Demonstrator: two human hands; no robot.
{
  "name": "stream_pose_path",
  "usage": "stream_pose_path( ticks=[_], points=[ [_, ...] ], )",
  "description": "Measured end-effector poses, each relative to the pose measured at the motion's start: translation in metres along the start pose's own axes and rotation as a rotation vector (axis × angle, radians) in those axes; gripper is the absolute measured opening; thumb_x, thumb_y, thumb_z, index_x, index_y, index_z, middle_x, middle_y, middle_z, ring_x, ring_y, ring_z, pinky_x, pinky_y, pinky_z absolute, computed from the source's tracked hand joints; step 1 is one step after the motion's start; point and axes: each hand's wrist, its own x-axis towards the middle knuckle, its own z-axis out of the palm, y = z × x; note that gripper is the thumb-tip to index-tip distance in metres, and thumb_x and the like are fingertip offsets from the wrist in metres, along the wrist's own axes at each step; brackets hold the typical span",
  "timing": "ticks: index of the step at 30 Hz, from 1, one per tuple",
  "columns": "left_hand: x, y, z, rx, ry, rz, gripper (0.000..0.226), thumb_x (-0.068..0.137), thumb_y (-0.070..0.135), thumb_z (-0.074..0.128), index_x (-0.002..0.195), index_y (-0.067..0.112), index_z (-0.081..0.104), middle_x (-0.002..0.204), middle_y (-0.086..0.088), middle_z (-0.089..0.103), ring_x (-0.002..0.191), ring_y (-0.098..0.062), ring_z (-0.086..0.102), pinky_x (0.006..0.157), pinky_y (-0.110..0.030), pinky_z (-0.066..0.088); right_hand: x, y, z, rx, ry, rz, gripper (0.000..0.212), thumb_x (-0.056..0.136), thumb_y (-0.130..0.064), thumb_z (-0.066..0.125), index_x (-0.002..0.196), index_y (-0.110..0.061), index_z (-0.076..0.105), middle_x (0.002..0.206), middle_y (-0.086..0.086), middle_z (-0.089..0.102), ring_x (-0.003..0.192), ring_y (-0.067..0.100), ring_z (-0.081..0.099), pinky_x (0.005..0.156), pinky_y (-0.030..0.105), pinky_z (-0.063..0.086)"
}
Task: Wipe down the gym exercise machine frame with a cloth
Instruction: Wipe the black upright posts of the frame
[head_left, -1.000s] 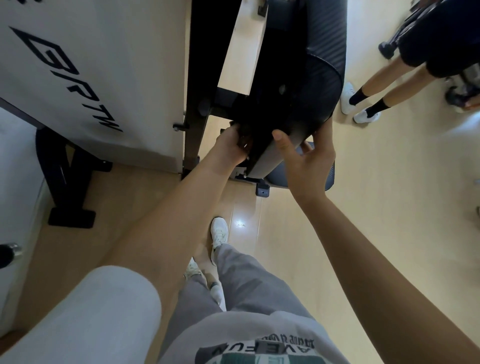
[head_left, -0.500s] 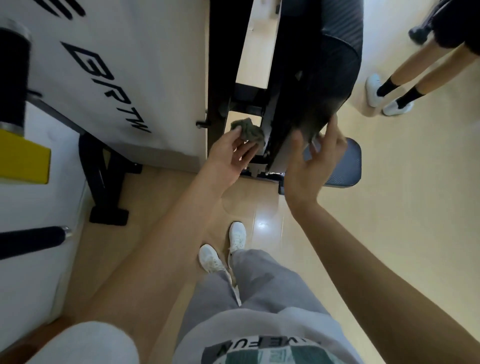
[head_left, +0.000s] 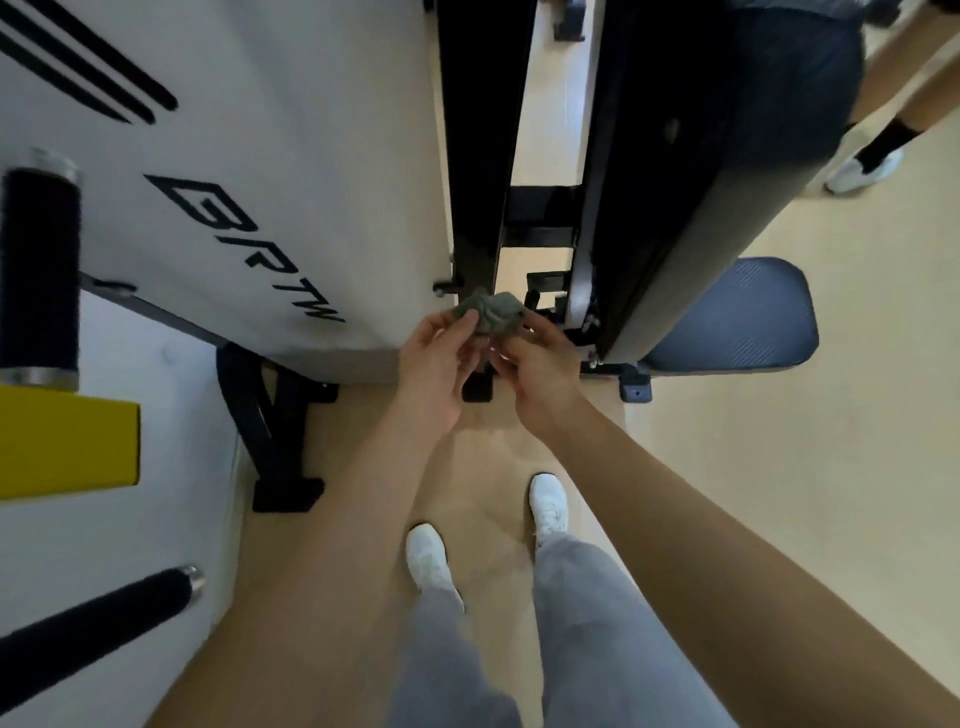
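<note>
Cloth (head_left: 491, 310): grey-green, crumpled into a small wad
Left hand (head_left: 434, 364): fingertips pinch cloth's left edge
Right hand (head_left: 540, 364): fingers curled round its right side

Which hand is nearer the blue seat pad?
Right. The right hand holds the cloth left of the blue seat pad; the left hand grips it farther left.

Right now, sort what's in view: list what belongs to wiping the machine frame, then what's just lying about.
Belongs to the job:
crumpled grey-green cloth, pinched between left grip and right grip
black metal machine frame

Just about:
black foam-covered handle with silver caps
yellow block
blue padded seat
another person's white shoe
</note>
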Motion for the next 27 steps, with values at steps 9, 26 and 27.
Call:
stream_pose_path(
  ticks=[9, 26, 27],
  points=[
    [0.050, 0.005, 0.012, 0.065, 0.055, 0.313, 0.022, 0.082, -0.001, 0.078, 0.097, 0.011, 0.066, 0.106, -0.010, 0.072, 0.097, -0.023, 0.072, 0.084, -0.033, 0.061, 0.041, -0.004, 0.030, -0.045, 0.128, -0.497, 0.033, 0.087, 0.000, 0.071, 0.116, -0.017, 0.068, 0.116, 0.007, 0.072, 0.105, 0.020, 0.070, 0.091, 0.032, 0.058],
    [0.143, -0.083, -0.012, 0.311, 0.394, 0.452, 0.015, 0.081, 0.015, 0.083, 0.084, 0.021, 0.069, 0.084, 0.004, 0.074, 0.082, -0.013, 0.071, 0.081, -0.030, 0.060, 0.148, 0.067, -0.005, -0.606, -0.024, -0.634, 0.043, 0.087, 0.005, 0.066, 0.127, -0.011, 0.065, 0.121, 0.003, 0.067, 0.109, 0.013, 0.064, 0.093, 0.022, 0.056],
    [0.152, -0.090, -0.016, 0.293, 0.389, 0.428, 0.015, 0.081, 0.015, 0.082, 0.085, 0.021, 0.069, 0.085, 0.004, 0.074, 0.082, -0.013, 0.071, 0.081, -0.030, 0.060, 0.156, 0.074, -0.009, -0.625, -0.027, -0.622, 0.043, 0.088, 0.003, 0.068, 0.127, -0.013, 0.064, 0.121, 0.001, 0.067, 0.107, 0.012, 0.064, 0.092, 0.019, 0.055]
  ],
)
